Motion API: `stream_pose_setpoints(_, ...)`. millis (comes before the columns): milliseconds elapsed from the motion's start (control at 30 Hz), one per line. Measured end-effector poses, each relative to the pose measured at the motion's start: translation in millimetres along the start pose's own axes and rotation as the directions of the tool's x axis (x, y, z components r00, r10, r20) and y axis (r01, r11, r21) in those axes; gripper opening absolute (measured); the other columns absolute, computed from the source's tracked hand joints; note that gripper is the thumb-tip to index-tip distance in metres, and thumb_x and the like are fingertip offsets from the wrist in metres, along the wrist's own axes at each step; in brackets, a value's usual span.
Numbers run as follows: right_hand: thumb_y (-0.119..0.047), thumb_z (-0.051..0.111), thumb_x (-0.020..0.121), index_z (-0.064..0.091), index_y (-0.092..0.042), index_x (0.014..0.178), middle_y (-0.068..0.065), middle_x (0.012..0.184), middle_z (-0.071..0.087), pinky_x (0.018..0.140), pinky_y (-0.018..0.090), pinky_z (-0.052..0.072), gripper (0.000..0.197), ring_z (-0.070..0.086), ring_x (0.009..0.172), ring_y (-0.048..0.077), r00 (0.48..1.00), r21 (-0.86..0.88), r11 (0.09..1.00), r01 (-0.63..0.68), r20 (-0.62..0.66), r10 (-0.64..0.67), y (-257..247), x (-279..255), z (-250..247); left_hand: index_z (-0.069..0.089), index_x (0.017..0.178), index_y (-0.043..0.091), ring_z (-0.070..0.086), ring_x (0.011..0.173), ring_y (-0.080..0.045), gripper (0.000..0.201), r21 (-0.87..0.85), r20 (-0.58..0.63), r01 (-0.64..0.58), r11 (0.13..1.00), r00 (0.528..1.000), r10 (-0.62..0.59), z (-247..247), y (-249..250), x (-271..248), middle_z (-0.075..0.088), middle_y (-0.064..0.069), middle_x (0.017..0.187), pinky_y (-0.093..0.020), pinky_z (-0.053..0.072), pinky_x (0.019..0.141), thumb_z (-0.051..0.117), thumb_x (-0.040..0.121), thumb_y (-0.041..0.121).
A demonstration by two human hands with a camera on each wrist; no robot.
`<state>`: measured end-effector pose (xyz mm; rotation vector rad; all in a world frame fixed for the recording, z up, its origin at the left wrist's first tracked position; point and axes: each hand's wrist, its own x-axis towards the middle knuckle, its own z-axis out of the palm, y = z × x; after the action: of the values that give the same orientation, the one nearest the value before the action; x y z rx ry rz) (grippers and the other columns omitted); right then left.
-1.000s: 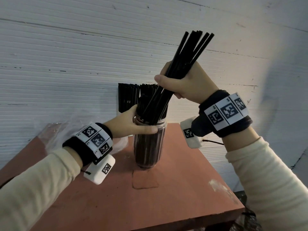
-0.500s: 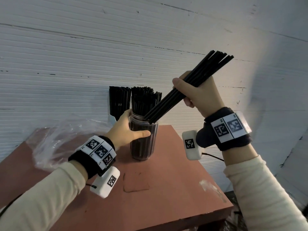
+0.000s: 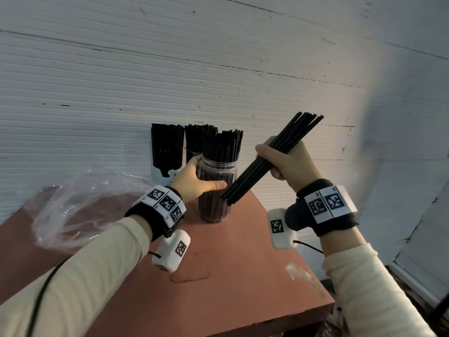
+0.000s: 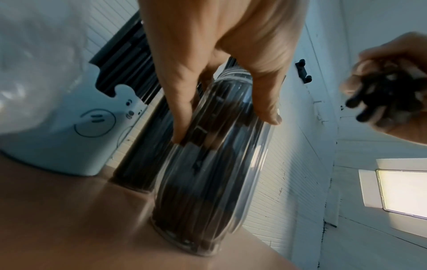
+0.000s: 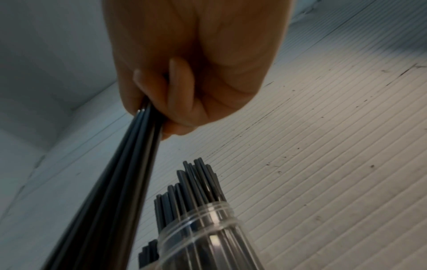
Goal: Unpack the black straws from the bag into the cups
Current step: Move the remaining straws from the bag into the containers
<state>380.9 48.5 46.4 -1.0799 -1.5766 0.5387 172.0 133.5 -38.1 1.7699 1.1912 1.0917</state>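
The fingers [image 4: 182, 102] of the left hand [image 3: 194, 181] are wrapping round the clear cup [image 3: 216, 190], which is standing on the tabletop [image 3: 243, 276] packed with black straws. Left of that cup, a crumpled clear bag [image 3: 80, 203] is lying on the tabletop. Behind the cup, a white bear-printed cup [image 4: 76, 135] and what seems to be another clear one are holding more straws. Right of the cup, the right hand [image 3: 289, 164] is gripping a slanted straw bundle [image 3: 272, 161], fingers curled tight.
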Motion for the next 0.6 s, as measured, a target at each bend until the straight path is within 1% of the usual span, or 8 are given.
stream_pose_setpoints(67, -0.009, 0.063, 0.086, 0.057, 0.009, 0.073, 0.017, 0.062, 0.051, 0.039, 0.020, 0.027, 0.023, 0.037, 0.038, 0.017, 0.999, -0.016, 0.999, -0.038, 0.004, 0.038, 14, 1, -4, 0.031, 0.146, 0.025, 0.045, 0.120, -0.006, 0.097, -0.024, -0.015, 0.008, 1.000, 1.000, -0.009, 8, 0, 9, 0.049, 0.012, 0.133, -0.028, 0.034, 0.105, 0.087, 0.066, 0.032)
stream_pose_setpoints(133, -0.011, 0.063, 0.085, 0.054, 0.012, 0.073, 0.016, 0.060, 0.049, 0.040, 0.020, 0.028, 0.027, 0.036, 0.040, 0.019, 0.996, -0.047, 0.996, -0.078, 0.030, 0.080, 29, 4, -4, 0.031, 0.145, 0.024, 0.043, 0.115, -0.004, 0.094, -0.036, -0.037, -0.007, 0.999, 0.999, 0.006, 16, 1, 17, 0.047, 0.011, 0.132, -0.024, 0.033, 0.099, 0.086, 0.069, 0.029)
stream_pose_setpoints(200, -0.013, 0.064, 0.085, 0.053, 0.012, 0.073, 0.014, 0.054, 0.045, 0.040, 0.021, 0.028, 0.029, 0.035, 0.040, 0.020, 0.990, -0.083, 0.991, -0.109, 0.076, 0.116, 42, 6, -1, 0.030, 0.145, 0.023, 0.041, 0.114, -0.003, 0.092, -0.042, -0.043, -0.012, 0.999, 0.999, 0.010, 22, 1, 25, 0.046, 0.011, 0.132, -0.022, 0.032, 0.097, 0.085, 0.071, 0.028)
stream_pose_setpoints(300, -0.014, 0.064, 0.086, 0.056, 0.007, 0.070, 0.010, 0.045, 0.043, 0.040, 0.022, 0.029, 0.028, 0.036, 0.038, 0.019, 0.981, -0.109, 0.985, -0.136, 0.124, 0.150, 58, 10, 4, 0.030, 0.146, 0.023, 0.040, 0.122, -0.005, 0.094, -0.061, -0.036, -0.020, 0.998, 0.999, 0.018, 30, -1, 37, 0.043, 0.007, 0.141, -0.025, 0.033, 0.103, 0.084, 0.070, 0.030)
stream_pose_setpoints(367, -0.015, 0.063, 0.088, 0.059, -0.002, 0.067, 0.002, 0.042, 0.044, 0.040, 0.021, 0.029, 0.025, 0.036, 0.037, 0.016, 0.977, -0.110, 0.984, -0.142, 0.146, 0.158, 64, 12, 7, 0.029, 0.148, 0.024, 0.039, 0.132, -0.011, 0.100, -0.030, -0.051, -0.036, 0.999, 0.998, 0.034, 34, -4, 42, 0.035, 0.003, 0.147, -0.032, 0.033, 0.111, 0.086, 0.067, 0.037)
stream_pose_setpoints(400, -0.015, 0.063, 0.089, 0.059, -0.005, 0.067, 0.000, 0.041, 0.044, 0.040, 0.021, 0.030, 0.025, 0.036, 0.036, 0.014, 0.974, -0.112, 0.983, -0.147, 0.156, 0.163, 68, 15, 8, 0.029, 0.148, 0.024, 0.038, 0.133, -0.014, 0.100, -0.009, -0.062, -0.035, 0.999, 0.998, 0.034, 35, -5, 43, 0.030, 0.000, 0.149, -0.034, 0.033, 0.113, 0.086, 0.067, 0.037)
stream_pose_setpoints(467, -0.016, 0.063, 0.090, 0.059, -0.005, 0.068, 0.000, 0.041, 0.043, 0.040, 0.021, 0.029, 0.024, 0.036, 0.036, 0.014, 0.970, -0.112, 0.982, -0.151, 0.176, 0.170, 73, 19, 10, 0.030, 0.148, 0.022, 0.040, 0.131, -0.016, 0.098, 0.014, -0.093, -0.036, 0.999, 0.995, 0.037, 36, -6, 44, 0.027, -0.003, 0.147, -0.034, 0.035, 0.112, 0.086, 0.068, 0.033)
stream_pose_setpoints(600, -0.018, 0.063, 0.089, 0.061, 0.001, 0.073, 0.004, 0.043, 0.042, 0.040, 0.021, 0.028, 0.024, 0.034, 0.037, 0.016, 0.966, -0.126, 0.981, -0.146, 0.195, 0.168, 76, 25, 13, 0.032, 0.146, 0.019, 0.043, 0.130, -0.017, 0.097, 0.009, -0.144, -0.087, 0.996, 0.986, 0.088, 37, -4, 41, 0.032, -0.005, 0.145, -0.032, 0.038, 0.110, 0.087, 0.066, 0.030)
